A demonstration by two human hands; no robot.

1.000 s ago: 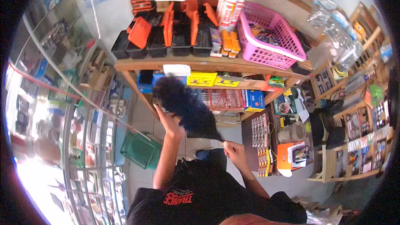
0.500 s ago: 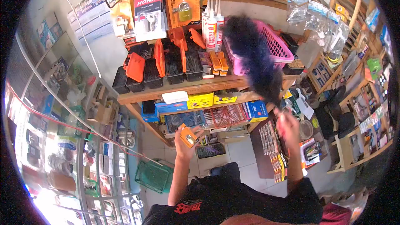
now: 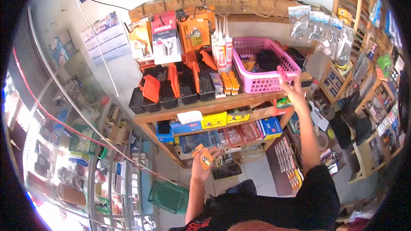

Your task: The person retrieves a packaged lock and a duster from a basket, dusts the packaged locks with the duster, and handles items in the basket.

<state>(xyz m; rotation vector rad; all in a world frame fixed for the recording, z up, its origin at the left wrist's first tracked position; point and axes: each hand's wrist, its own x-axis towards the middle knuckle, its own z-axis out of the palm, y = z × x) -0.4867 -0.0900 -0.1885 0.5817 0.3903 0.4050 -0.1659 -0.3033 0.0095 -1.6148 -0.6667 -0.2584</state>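
Note:
In my left hand [image 3: 201,165] is a padlock on an orange card [image 3: 206,159], gripped by its edge below the shelf. My right hand [image 3: 293,92] is at the front right corner of the pink plastic basket [image 3: 261,86], with its fingers at the reddish handle of a dark fluffy duster [image 3: 268,60]. The duster's head lies inside the basket, over small items that it partly hides. Packaged padlocks [image 3: 166,42] on cards hang above the shelf, left of the basket.
Black bins [image 3: 165,99] with orange lids line the wooden shelf [image 3: 192,108]. Sealant tubes [image 3: 221,53] and small orange boxes [image 3: 230,82] stand beside the basket. A glass cabinet [image 3: 85,145] is on the left. A green basket [image 3: 166,197] sits low down.
My right hand has brought the duster down from in front of the basket, and its head now lies inside. My left hand keeps the carded padlock. The view has shifted.

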